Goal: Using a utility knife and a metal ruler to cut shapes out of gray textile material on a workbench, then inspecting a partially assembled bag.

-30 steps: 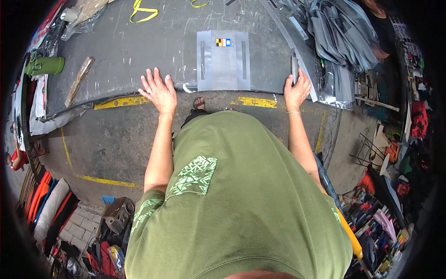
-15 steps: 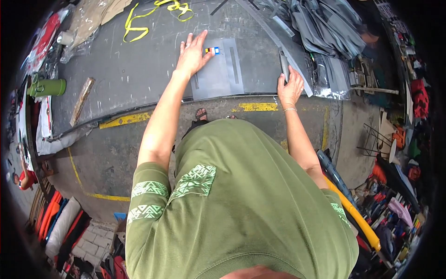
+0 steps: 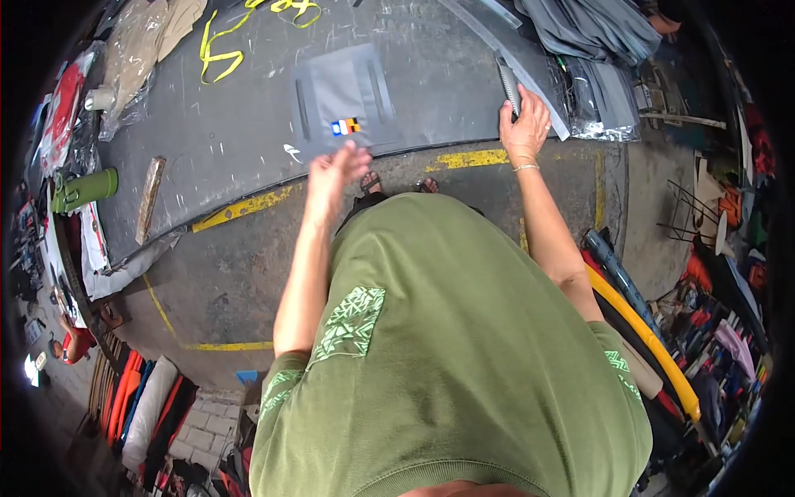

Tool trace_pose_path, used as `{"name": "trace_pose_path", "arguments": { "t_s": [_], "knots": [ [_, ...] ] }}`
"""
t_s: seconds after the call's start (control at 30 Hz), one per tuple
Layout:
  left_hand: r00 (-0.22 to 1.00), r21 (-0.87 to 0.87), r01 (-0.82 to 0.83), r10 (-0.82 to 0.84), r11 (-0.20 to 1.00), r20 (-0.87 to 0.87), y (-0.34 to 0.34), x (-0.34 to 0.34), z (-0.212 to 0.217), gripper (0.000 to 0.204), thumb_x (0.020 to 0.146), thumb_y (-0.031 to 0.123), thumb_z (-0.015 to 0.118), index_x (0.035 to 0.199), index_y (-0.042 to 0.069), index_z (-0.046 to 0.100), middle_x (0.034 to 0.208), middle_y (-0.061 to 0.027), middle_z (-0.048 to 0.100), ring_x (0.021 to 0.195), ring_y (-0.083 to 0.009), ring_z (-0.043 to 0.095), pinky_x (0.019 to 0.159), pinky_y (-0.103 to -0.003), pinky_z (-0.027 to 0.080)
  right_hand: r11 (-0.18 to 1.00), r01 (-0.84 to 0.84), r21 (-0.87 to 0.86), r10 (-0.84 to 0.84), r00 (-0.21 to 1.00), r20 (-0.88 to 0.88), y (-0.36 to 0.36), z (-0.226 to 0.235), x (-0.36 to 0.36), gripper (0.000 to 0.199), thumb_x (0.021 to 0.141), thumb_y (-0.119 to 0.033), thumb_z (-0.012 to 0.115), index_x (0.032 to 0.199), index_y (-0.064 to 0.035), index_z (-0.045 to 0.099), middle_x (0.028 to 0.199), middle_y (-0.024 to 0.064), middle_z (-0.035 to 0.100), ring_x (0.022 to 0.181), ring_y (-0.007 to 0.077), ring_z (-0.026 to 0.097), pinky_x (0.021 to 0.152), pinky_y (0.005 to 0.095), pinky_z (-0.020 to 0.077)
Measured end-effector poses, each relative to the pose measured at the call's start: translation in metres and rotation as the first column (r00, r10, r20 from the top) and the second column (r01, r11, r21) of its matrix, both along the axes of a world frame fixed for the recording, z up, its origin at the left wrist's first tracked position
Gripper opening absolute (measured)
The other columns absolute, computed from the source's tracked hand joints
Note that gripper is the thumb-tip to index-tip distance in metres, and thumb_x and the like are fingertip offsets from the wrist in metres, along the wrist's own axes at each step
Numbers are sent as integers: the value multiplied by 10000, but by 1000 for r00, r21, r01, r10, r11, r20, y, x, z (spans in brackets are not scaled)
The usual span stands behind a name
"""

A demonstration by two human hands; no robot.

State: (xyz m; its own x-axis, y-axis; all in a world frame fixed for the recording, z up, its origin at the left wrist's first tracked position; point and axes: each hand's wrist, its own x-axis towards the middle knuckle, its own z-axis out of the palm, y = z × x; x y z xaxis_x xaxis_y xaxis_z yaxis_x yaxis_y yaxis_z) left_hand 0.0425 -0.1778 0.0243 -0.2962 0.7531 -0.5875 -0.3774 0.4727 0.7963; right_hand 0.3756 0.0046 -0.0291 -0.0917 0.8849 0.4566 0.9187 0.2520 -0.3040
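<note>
On the dark grey worktable (image 3: 248, 116) lies a grey sheet (image 3: 341, 83) with two dark slot-like strips along its sides. A small multicoloured label (image 3: 345, 127) sits by its near edge. My left hand (image 3: 333, 171) is just off that edge, apart from the sheet. Its fingers look loosely bent and spread, somewhat blurred, and nothing shows in them. Towards the table's right side, my right hand (image 3: 525, 126) is closed on a utility knife (image 3: 508, 85) with a grey ridged handle, pointing away from me. The blade cannot be made out.
A long grey strip (image 3: 530, 62) runs beside the knife. Stacked grey pieces (image 3: 592, 29) lie at the far right, a yellow strap (image 3: 211, 50) at the far left. A wooden stick (image 3: 150, 199) and a green flask (image 3: 87, 189) are on the left. Rolls of material (image 3: 153, 414) stand behind.
The grey sheet has been turned about half round and shifted left, bringing its label to the near side. My left hand came off it, back towards me. The right hand keeps the knife.
</note>
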Motion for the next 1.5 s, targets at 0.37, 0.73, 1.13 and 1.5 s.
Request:
{"name": "trace_pose_path", "arguments": {
  "t_s": [0.37, 0.73, 1.13, 1.5],
  "knots": [
    [978, -189, 151, -120, 970, 168, -63, -21, -19, 762, 1003, 594, 581, 1399, -54, 526, 1290, -174, 670, 1139, -251, 676, 965, -375, 565, 999, 2, -42, -1, 1000, 22, 2, 1, -2, 507, 932, -354, 649, 1400, -166, 596, 1347, 109, 590, 1313, 318, 497, 1118, 494, 356],
    [953, -99, -194, 212, 976, 218, -64, -30, -22, 477, 1009, 411, 669, 1201, -20, 601, 1168, -209, 707, 1077, -275, 717, 906, -361, 601, 1000, -12, -7, 12, 999, 31, 5, -3, 0, 511, 909, -337, 659, 1389, -171, 600, 1309, 95, 606, 1290, 311, 518, 1089, 501, 368],
    [879, -107, -175, 204, 979, 432, -81, -18, -36, 532, 998, 405, 680, 1295, -22, 567, 1268, -178, 680, 1169, -285, 674, 965, -399, 585, 999, -28, 24, 28, 999, 18, -1, -4, 1, 490, 911, -334, 658, 1370, -169, 612, 1296, 96, 616, 1270, 313, 530, 1082, 495, 374],
    [923, -22, -61, 65, 998, 379, -64, -49, -18, 708, 1021, 430, 641, 1474, -64, 413, 1347, -223, 622, 1232, -308, 640, 1012, -401, 551, 1000, -12, 24, 12, 1000, 15, 11, 6, 1, 493, 913, -331, 659, 1375, -167, 608, 1314, 103, 605, 1283, 317, 519, 1085, 503, 376]
  ]
}}
